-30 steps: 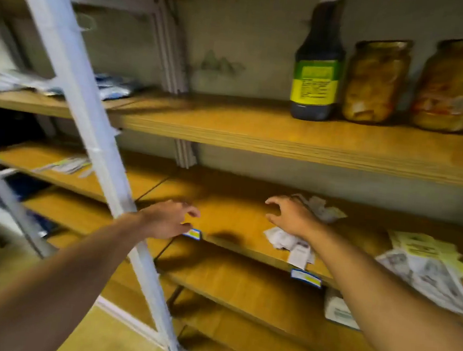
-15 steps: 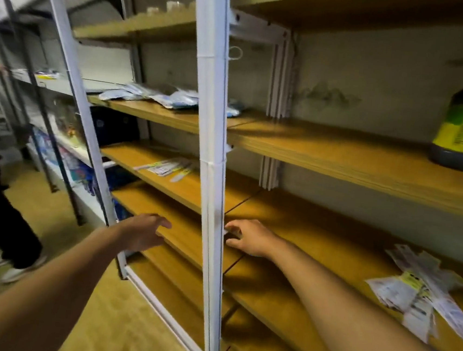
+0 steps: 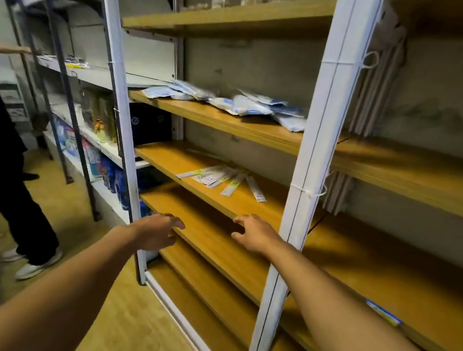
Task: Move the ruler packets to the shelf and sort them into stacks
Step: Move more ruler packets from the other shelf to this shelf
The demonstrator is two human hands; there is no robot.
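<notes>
Ruler packets (image 3: 222,179) lie fanned just beyond both empty hands, left hand (image 3: 155,230) and right hand (image 3: 253,232), fingers loosely spread; better gather them together, not singly.

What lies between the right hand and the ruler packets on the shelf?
In the head view, only bare wooden shelf board separates the right hand from the ruler packets; nothing stands between them.
</notes>
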